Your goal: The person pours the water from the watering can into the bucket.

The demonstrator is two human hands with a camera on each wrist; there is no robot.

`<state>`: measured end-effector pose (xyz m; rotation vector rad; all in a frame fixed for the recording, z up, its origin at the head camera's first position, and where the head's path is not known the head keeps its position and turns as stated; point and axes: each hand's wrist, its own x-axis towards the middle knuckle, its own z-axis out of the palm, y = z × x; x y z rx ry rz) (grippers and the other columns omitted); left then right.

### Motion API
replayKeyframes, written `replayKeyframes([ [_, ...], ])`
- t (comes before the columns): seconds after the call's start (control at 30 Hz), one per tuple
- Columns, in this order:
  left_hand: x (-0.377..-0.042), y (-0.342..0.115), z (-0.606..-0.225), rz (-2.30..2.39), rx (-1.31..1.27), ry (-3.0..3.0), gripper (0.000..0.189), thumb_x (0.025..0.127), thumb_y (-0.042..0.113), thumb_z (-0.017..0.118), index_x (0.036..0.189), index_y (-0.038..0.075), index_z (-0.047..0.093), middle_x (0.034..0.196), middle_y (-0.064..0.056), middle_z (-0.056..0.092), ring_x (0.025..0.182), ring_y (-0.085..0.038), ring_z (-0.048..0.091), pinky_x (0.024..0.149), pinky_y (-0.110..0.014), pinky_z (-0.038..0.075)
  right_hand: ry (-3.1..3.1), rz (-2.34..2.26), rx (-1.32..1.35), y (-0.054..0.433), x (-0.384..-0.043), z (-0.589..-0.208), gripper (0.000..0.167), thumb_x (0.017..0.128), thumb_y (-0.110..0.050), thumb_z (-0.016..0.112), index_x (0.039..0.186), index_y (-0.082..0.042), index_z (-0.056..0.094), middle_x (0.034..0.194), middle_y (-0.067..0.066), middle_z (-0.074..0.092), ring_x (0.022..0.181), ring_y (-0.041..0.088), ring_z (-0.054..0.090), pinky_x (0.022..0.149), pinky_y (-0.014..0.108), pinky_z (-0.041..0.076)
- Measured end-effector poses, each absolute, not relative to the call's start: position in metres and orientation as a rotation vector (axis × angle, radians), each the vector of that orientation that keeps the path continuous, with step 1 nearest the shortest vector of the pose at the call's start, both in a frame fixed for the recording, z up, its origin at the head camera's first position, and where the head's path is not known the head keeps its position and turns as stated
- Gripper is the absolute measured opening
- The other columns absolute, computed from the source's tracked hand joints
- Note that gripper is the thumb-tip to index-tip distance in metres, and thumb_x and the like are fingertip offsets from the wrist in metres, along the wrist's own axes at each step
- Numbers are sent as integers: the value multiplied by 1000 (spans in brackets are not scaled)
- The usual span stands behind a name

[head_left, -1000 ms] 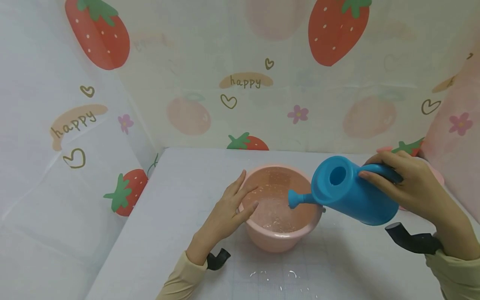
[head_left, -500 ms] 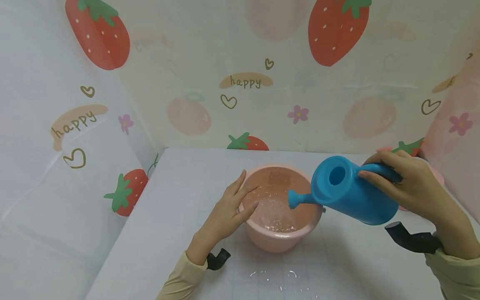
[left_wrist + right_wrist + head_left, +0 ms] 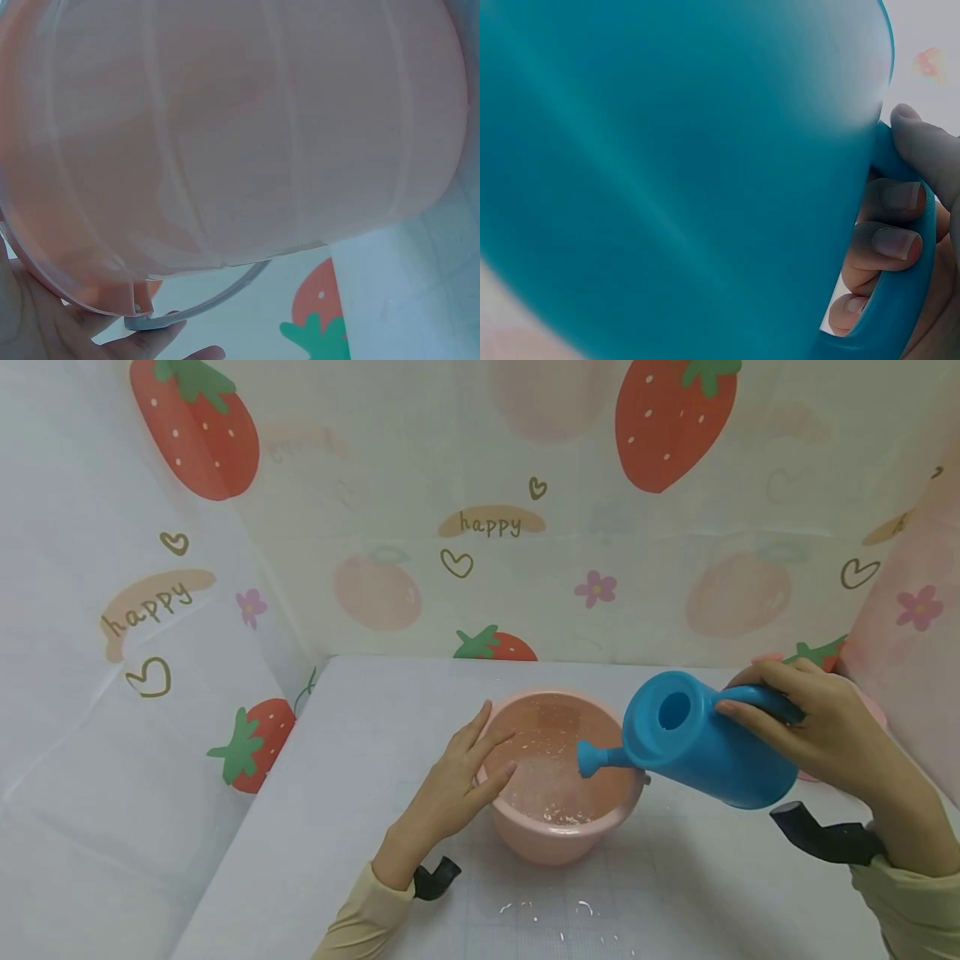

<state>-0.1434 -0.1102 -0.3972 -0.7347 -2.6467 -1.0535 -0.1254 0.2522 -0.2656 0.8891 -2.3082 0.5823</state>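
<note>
A blue watering can is tilted forward, its spout rose over the inside of a pink bucket. My right hand grips the can's handle, fingers curled through the loop in the right wrist view. Bright speckles and ripples show on the water in the bucket. My left hand rests at the bucket's left rim, fingers spread and fairly straight over the edge. In the left wrist view, the fingertips lie by the bucket's grey carrying handle.
The bucket stands on a white-covered table. Several water drops lie on the cover near the front. Fruit-printed sheets rise behind and at both sides. A pink object is partly hidden behind my right hand.
Both hands, the bucket and the tilted watering can hold almost the same place. Only the speckles and ripples on the water shift.
</note>
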Motion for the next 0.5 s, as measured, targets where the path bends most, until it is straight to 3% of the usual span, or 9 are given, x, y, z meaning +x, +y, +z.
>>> replayKeyframes([
  [0.5,-145,-110,-399,-1040,-719,-2662,49,92,57,40,135,36,45,156,5,11,140,-21,20,97,-57,37,-2331,585,874,252,-125,-264,34,64,0,81,91,-10,64,84,-3,62,86,-5,47,85,2,33],
])
